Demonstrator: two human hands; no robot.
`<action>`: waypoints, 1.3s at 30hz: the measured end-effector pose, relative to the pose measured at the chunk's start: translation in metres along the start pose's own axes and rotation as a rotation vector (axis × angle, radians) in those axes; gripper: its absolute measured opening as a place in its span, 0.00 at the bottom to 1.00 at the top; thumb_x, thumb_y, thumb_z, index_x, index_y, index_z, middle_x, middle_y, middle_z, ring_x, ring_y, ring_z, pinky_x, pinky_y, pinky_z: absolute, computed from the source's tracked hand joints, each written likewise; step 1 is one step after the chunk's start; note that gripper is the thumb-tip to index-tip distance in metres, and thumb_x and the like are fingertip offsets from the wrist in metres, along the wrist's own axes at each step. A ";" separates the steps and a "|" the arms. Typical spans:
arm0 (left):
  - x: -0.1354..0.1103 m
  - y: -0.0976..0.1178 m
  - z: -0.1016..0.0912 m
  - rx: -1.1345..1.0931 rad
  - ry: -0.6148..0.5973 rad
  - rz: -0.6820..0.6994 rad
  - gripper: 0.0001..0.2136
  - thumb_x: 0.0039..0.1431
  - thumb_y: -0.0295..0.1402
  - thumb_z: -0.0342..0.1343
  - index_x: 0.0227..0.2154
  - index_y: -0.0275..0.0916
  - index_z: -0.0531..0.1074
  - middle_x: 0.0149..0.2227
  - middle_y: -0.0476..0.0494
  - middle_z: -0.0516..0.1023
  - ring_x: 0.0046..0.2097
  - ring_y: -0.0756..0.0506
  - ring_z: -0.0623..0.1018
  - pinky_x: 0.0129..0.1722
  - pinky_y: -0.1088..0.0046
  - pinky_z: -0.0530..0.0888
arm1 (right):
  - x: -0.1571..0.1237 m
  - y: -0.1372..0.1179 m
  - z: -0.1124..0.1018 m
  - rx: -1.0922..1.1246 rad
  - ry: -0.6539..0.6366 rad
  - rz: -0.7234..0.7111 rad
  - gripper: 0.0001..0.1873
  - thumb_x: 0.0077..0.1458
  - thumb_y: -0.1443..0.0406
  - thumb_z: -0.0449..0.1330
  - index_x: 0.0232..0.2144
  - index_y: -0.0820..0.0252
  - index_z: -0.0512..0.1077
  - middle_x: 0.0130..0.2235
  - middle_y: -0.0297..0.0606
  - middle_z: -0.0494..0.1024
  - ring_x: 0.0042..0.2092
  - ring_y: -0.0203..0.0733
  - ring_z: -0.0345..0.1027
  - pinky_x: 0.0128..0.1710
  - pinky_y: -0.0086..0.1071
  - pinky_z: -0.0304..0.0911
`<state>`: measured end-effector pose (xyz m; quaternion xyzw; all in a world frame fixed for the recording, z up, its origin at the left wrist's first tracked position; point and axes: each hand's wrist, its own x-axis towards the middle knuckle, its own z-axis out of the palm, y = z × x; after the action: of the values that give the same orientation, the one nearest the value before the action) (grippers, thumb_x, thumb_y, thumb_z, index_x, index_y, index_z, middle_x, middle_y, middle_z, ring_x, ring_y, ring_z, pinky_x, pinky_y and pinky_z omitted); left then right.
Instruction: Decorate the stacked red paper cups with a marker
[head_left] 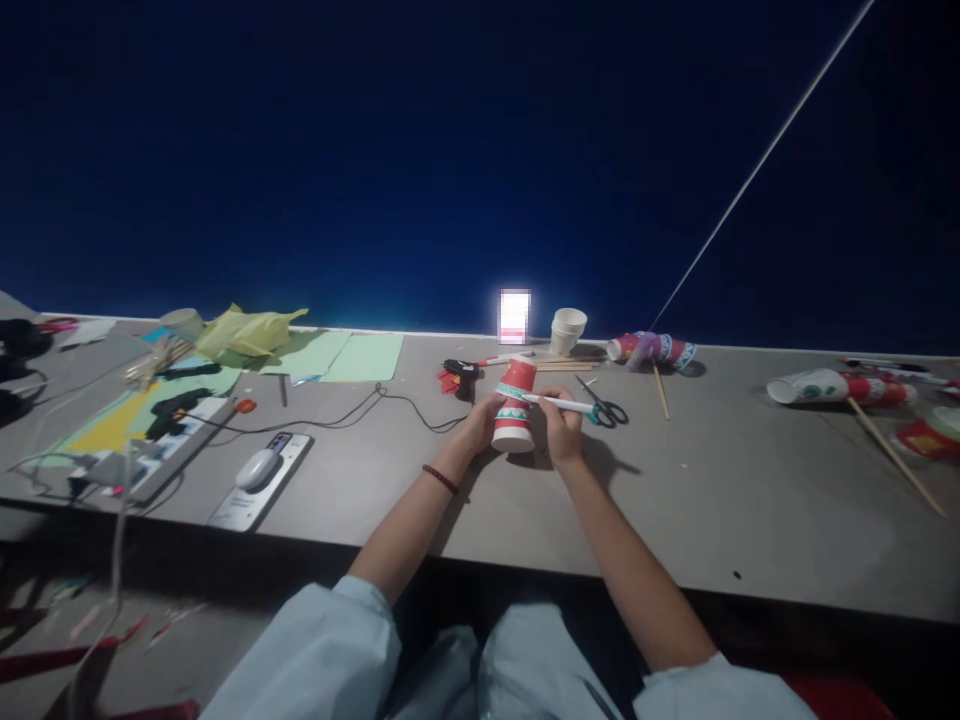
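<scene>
Red and white paper is curving between your hands: two patterned cups point(517, 376) are standing end to end, narrow bases meeting, over the front middle of the grey table point(660, 500). I cannot tell whether the lower rim is touching it. Your left hand point(482, 426) is wrapping the left side of the cups, and your right hand point(563, 428) is pinching a white pen-like tool point(576, 405), its tip pointing at the waist where the cups are joining. Whether the tip is pressing on the paper or stopping just in front, I cannot tell.

You are likely doing best while your left hand is bracing the cups without squeezing, since thin paper is probably denting easily. Your right fingers are better guiding the tip lightly, with the cups turning to meet it rather than your wrist twisting.

Farther out, scissors point(601, 403) are lying just right of the tool, a glue gun point(465, 371) is resting behind your left hand, and white cups point(568, 328) are standing at the back beside a glowing screen point(514, 314). To the left, a rounded white case point(257, 468) is sitting on a pale slab point(240, 506).

No brand is reading clearly: the screen is blurring out, the slab's faint marks are showing too small, and the cup bands are offering pattern, not legible lettering.
</scene>
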<state>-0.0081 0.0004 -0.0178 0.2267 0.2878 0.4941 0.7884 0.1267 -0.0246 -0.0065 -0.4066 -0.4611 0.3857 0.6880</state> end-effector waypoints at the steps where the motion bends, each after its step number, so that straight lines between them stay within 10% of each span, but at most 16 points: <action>1: 0.000 0.000 0.000 0.000 0.004 -0.003 0.07 0.50 0.28 0.55 0.32 0.31 0.74 0.28 0.40 0.79 0.28 0.44 0.78 0.34 0.69 0.72 | 0.000 -0.001 0.001 -0.001 -0.008 0.001 0.05 0.47 0.61 0.60 0.26 0.56 0.69 0.27 0.30 0.72 0.32 0.37 0.65 0.35 0.31 0.62; 39: 0.002 0.004 0.004 -0.027 0.055 -0.067 0.12 0.55 0.29 0.51 0.37 0.27 0.75 0.29 0.36 0.81 0.28 0.44 0.79 0.34 0.71 0.73 | -0.001 0.004 0.004 0.047 -0.011 0.071 0.06 0.47 0.60 0.61 0.27 0.56 0.70 0.28 0.31 0.75 0.32 0.39 0.68 0.36 0.33 0.64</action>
<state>-0.0072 0.0034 -0.0127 0.1925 0.3100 0.4775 0.7993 0.1223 -0.0234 -0.0095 -0.4043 -0.4409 0.4229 0.6807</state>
